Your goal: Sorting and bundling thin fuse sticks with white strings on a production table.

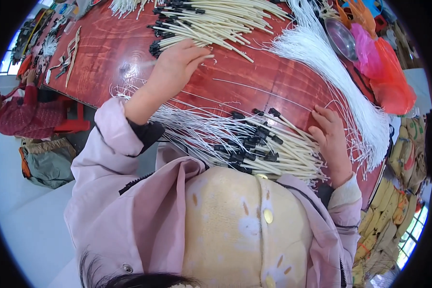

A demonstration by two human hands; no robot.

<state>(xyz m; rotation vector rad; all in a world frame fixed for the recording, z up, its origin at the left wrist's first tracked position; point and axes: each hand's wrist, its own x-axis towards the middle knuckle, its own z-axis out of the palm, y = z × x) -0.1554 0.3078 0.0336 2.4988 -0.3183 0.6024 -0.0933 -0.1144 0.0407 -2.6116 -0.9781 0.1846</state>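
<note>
My left hand (177, 65) is closed around a slim cream tube (207, 56), whose tip shows beyond the fingers. It sits at the near edge of a heap of cream tubes with black end pieces (216, 24). At the right, my right hand (330, 132) has bent fingers at the end of a thin white cord (264, 91), which runs left across the table. Close to my body lies a second bunch of cream tubes with black fittings (293, 153), beside the right hand. Loose white cords (192, 120) trail leftward from that bunch.
A thick hank of white cords (317, 57) drapes over the right side of the red table (110, 53). Behind it are a metal bowl (341, 38) and red and pink plastic bags (389, 72). Another person (29, 110) sits at the far left; stacked sacks (384, 206) stand at right.
</note>
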